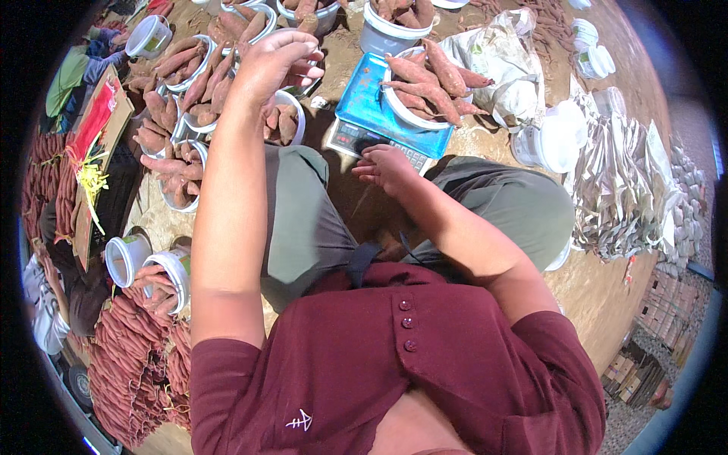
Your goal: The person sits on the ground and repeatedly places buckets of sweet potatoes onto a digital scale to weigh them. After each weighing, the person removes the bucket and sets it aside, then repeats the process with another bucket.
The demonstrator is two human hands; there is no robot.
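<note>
My left hand point(281, 62) is raised over the buckets of sweet potatoes at upper left, fingers loosely curled and apart; I see nothing held in it. My right hand point(385, 168) hovers by the front panel of a digital scale point(358, 94) with a blue tray, its fingers apart and nothing in them. On the tray stands a round white plastic bucket point(398, 114), heaped with sweet potatoes point(429, 85) that stick out over its rim. The scale's display point(347, 138) is lit red; my right hand's shadow falls beside it, and its keypad point(406, 154) is partly visible.
Several filled buckets point(196, 62) crowd the left. White sacking point(495, 62), stacked empty buckets point(551, 136) and bundled bags point(620, 182) lie right. A cardboard sheet point(99, 170) leans over a dark crate. Piled sweet potatoes point(128, 364) lie lower left; other people point(71, 85) are at the left edge.
</note>
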